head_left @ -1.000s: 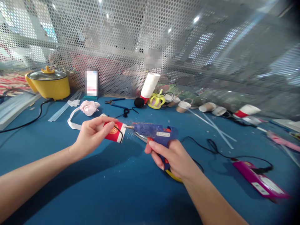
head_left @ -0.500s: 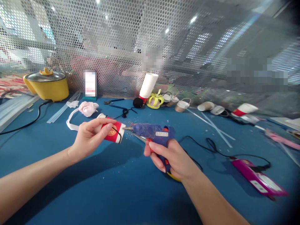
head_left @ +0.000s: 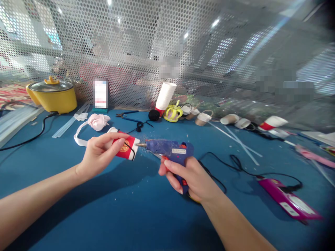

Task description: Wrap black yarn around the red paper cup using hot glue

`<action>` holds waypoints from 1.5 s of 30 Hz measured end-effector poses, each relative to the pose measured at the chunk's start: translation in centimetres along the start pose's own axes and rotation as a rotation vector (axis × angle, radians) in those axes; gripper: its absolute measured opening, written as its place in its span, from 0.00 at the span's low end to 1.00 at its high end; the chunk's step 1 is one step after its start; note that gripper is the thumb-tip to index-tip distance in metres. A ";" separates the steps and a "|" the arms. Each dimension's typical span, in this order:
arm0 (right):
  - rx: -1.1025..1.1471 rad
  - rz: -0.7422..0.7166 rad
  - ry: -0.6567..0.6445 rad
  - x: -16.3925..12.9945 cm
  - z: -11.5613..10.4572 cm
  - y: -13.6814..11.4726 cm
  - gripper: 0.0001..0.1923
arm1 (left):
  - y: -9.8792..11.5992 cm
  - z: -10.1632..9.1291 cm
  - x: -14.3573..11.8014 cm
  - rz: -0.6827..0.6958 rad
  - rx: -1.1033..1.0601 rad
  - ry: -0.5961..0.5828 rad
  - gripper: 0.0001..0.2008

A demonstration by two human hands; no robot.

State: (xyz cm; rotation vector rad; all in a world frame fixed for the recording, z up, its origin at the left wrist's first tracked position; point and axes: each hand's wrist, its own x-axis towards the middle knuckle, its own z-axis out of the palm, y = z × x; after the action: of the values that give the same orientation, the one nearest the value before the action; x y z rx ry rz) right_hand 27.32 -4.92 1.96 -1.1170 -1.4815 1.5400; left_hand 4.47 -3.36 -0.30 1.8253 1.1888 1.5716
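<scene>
Since the earlier frame, I see the blue glue gun point(head_left: 166, 147) shifted slightly left with the right hand point(head_left: 193, 179), while the left hand point(head_left: 101, 151) has stayed about where it was. That brings the metal nozzle point(head_left: 141, 144) over the white end of the small paper cup point(head_left: 128, 153), close to the black cord point(head_left: 134, 152); from my distant view I can't tell whether it touches, or whether any glue is out.

My left fingers are pinched together on the cup, thumb in front, the cord passing out from under the thumb. My right fingers are curled round the gun's handle, the foremost near the orange trigger point(head_left: 164, 158); whether it is squeezed, I can't tell.

The cup is held on its side above the worktop point(head_left: 115, 216), between the left hand and the nozzle. It is red with white ends and a partly covered gold emblem point(head_left: 124, 146). The cord slants across the red, then bends down along the right end. Behind it are pliers point(head_left: 127, 112) and a ball of black yarn point(head_left: 154, 115).
</scene>
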 end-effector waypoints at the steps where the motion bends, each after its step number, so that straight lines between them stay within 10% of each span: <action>1: -0.005 -0.005 0.007 -0.1 0.1 0.0 0.15 | 0.1 0.0 0.1 -0.030 -0.018 -0.004 0.09; 10: -0.054 -0.037 0.001 -0.2 -0.2 0.5 0.13 | 0.2 0.2 0.5 -0.180 -0.168 -0.028 0.11; 26: -0.015 -0.010 0.034 0.6 -0.4 0.2 0.14 | 0.3 0.0 -0.2 0.000 0.016 0.003 0.09; 45: -0.228 -0.087 -0.043 -0.1 -0.3 0.4 0.14 | -0.1 0.3 0.9 -0.292 -0.219 -0.024 0.11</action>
State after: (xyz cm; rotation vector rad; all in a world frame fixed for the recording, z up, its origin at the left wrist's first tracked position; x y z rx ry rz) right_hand 27.71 -4.92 1.61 -1.1367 -1.7461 1.3687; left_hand 4.67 -2.51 0.06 1.4557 1.1611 1.4462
